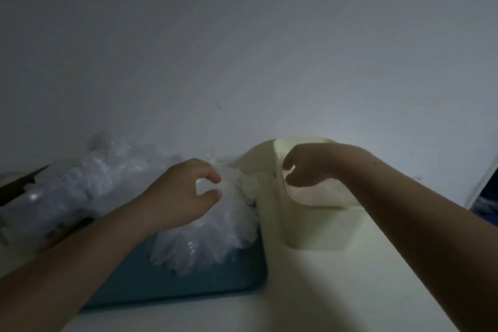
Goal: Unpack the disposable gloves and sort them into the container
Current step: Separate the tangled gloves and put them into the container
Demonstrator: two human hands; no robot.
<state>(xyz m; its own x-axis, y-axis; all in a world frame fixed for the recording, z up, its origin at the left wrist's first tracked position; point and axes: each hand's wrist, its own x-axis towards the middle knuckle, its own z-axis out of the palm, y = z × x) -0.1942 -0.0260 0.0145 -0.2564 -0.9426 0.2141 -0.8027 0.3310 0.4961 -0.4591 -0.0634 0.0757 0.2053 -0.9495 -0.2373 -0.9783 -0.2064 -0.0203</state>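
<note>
A heap of thin clear disposable gloves (207,226) lies on a teal tray (194,286) at the centre. My left hand (183,194) rests on top of the heap, and its thumb and forefinger pinch a bit of glove film at the heap's far right edge. Right beside it stands a cream container (315,226) with an open top. My right hand (310,167) hovers over that opening with its fingers loosely curled, thumb and forefinger apart, nothing visible between them. The scene is dim and the container's inside is hidden.
Crumpled clear plastic packaging (80,180) sprawls at the left, next to a dark cardboard piece (18,186). A pale wall rises close behind everything. The cream tabletop (336,291) stretches in front of the container. A blue object (486,209) shows at the right edge.
</note>
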